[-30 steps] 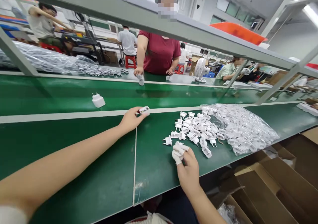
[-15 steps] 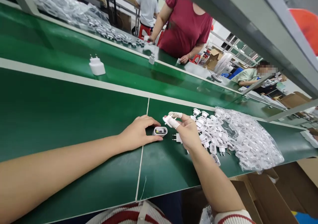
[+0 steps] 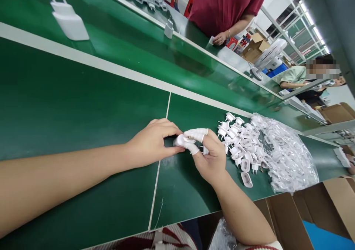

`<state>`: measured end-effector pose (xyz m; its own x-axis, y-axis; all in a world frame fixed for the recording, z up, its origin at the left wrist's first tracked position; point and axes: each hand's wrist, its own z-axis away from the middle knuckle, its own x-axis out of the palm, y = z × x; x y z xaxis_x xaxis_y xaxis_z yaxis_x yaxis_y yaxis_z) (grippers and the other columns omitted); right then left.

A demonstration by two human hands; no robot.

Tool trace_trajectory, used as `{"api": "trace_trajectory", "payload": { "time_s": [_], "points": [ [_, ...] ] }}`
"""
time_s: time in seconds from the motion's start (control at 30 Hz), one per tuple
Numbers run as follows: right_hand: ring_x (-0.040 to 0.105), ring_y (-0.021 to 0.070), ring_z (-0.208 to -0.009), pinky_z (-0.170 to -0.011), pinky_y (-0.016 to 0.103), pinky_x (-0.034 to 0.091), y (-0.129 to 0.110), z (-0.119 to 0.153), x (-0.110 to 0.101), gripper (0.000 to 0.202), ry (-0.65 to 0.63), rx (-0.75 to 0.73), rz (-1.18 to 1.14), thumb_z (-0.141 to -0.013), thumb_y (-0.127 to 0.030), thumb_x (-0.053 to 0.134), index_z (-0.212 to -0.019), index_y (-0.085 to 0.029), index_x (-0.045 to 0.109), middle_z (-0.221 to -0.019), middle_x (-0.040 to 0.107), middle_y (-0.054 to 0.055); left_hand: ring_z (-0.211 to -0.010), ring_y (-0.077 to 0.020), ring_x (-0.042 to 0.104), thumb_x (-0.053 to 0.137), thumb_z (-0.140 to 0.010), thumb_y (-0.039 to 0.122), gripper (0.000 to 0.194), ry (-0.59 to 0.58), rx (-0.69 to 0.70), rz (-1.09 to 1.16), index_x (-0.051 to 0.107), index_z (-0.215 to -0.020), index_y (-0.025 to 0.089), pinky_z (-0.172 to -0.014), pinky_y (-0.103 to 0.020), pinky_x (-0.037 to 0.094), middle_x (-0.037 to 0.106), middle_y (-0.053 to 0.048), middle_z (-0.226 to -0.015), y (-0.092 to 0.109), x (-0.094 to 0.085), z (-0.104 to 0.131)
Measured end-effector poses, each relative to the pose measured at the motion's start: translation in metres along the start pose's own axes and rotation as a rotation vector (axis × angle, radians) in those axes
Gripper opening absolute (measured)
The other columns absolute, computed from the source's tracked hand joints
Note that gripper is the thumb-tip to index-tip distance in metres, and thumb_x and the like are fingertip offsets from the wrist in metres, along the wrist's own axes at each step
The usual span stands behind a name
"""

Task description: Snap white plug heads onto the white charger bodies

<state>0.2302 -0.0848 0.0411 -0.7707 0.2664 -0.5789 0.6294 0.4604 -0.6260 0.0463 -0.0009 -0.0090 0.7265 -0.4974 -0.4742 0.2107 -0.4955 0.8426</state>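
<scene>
My left hand (image 3: 154,142) grips a white charger housing (image 3: 176,142) between thumb and fingers, low over the green bench. From the right, my right hand (image 3: 210,157), with white covers on thumb and forefinger, pinches a white two-pin plug cap (image 3: 183,140). The cap sits against the open end of the housing; whether it is fully seated is hidden by my fingers. Just behind the right fingers, a loose plug cap (image 3: 205,150) lies partly covered. A pile of similar white plug caps (image 3: 245,142) spreads to the right of that hand.
A clear plastic bag (image 3: 294,161) of white parts lies beyond the pile. On the green belt (image 3: 124,50) stand a white charger (image 3: 70,24) and another charger (image 3: 168,30). A co-worker in a red shirt (image 3: 222,7) works across it. Cardboard boxes (image 3: 288,216) are below the bench's right edge.
My right hand has moved left and brought the plug cap onto the open end of the housing, whose inside no longer shows. The view has tilted, and the belt charger appears nearer.
</scene>
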Motion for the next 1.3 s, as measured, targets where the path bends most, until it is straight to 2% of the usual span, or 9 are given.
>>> {"api": "trace_trajectory", "payload": {
  "time_s": [0.23,0.43,0.6,0.73,0.93,1.07,1.17,1.23,1.3],
  "points": [
    [0.073,0.0183,-0.093,-0.082,0.033,0.063,0.003,0.003,0.005,0.022,0.008,-0.028,0.142,-0.093,-0.01,0.069,-0.107,-0.026,0.074,-0.102,0.075,0.005,-0.105,-0.0249,0.064,0.077,-0.086,0.054,0.032,-0.002,0.0,0.004,0.076,-0.103,0.027,-0.099,-0.043,0.04,0.076,0.002,-0.104,0.001,-0.001,0.0],
    [0.071,0.0166,-0.086,-0.114,0.048,0.053,0.006,0.005,0.008,0.023,0.047,-0.053,0.179,-0.09,-0.007,0.066,-0.102,-0.026,0.071,-0.097,0.075,0.002,-0.099,-0.0249,0.065,0.075,-0.085,0.057,0.033,0.021,0.011,-0.021,0.076,-0.095,0.025,-0.096,-0.043,0.041,0.076,0.001,-0.097,0.002,0.001,-0.001],
    [0.068,0.0172,-0.085,-0.121,0.054,0.046,0.009,0.007,0.009,0.02,0.001,-0.084,0.224,-0.09,-0.01,0.062,-0.099,-0.026,0.067,-0.094,0.072,0.001,-0.103,-0.0266,0.064,0.07,-0.086,0.06,0.039,0.005,-0.004,-0.061,0.076,-0.1,0.024,-0.098,-0.046,0.041,0.077,-0.002,-0.101,0.004,0.001,-0.001],
    [0.064,0.0183,-0.082,-0.114,0.05,0.051,0.01,0.006,0.01,0.018,0.032,-0.027,0.208,-0.089,-0.013,0.06,-0.101,-0.025,0.066,-0.091,0.067,0.003,-0.11,-0.0284,0.064,0.07,-0.085,0.058,0.04,-0.031,-0.008,-0.074,0.077,-0.109,0.026,-0.104,-0.048,0.04,0.078,-0.003,-0.108,0.005,0.002,-0.002],
    [0.062,0.0204,-0.082,-0.08,0.036,0.059,0.006,0.003,0.008,0.02,-0.057,0.1,0.208,-0.08,-0.013,0.059,-0.095,-0.024,0.066,-0.09,0.062,0.004,-0.106,-0.0297,0.066,0.068,-0.086,0.062,0.042,-0.011,0.006,-0.092,0.077,-0.104,0.024,-0.103,-0.05,0.043,0.078,-0.006,-0.103,0.006,0.003,-0.002],
    [0.068,0.0223,-0.102,-0.105,0.045,0.054,0.01,0.014,0.02,0.023,0.054,0.127,0.043,-0.09,-0.02,0.058,-0.113,-0.024,0.063,-0.107,0.069,0.008,-0.108,-0.0303,0.066,0.067,-0.088,0.059,0.038,-0.004,0.035,-0.114,0.076,-0.099,0.024,-0.103,-0.051,0.045,0.078,-0.006,-0.106,0.007,0.004,-0.003],
    [0.071,0.0229,-0.117,-0.108,0.045,0.055,0.014,0.02,0.027,0.055,0.09,0.296,-0.273,-0.091,-0.03,0.068,-0.141,-0.023,0.045,-0.13,0.067,0.013,-0.105,-0.0278,0.068,0.067,-0.091,0.051,0.03,-0.013,0.068,-0.051,0.075,-0.1,0.024,-0.097,-0.046,0.051,0.078,-0.006,-0.108,0.01,0.004,-0.001],
    [0.067,0.0242,-0.127,-0.113,0.045,0.052,0.014,0.02,0.027,0.074,0.126,0.344,-0.353,-0.086,-0.032,0.077,-0.147,-0.022,0.037,-0.141,0.061,0.017,-0.104,-0.025,0.07,0.065,-0.094,0.04,0.024,0.046,0.091,0.005,0.074,-0.107,0.022,-0.094,-0.041,0.055,0.077,-0.006,-0.112,0.012,0.004,0.002],
    [0.061,0.0248,-0.136,-0.121,0.048,0.045,0.012,0.02,0.023,0.075,0.152,0.337,-0.352,-0.083,-0.032,0.081,-0.146,-0.024,0.04,-0.149,0.056,0.017,-0.111,-0.0237,0.07,0.063,-0.095,0.028,0.024,0.174,0.174,0.0,0.071,-0.116,0.021,-0.097,-0.039,0.056,0.075,-0.008,-0.12,0.014,0.003,0.007]
  ]
}}
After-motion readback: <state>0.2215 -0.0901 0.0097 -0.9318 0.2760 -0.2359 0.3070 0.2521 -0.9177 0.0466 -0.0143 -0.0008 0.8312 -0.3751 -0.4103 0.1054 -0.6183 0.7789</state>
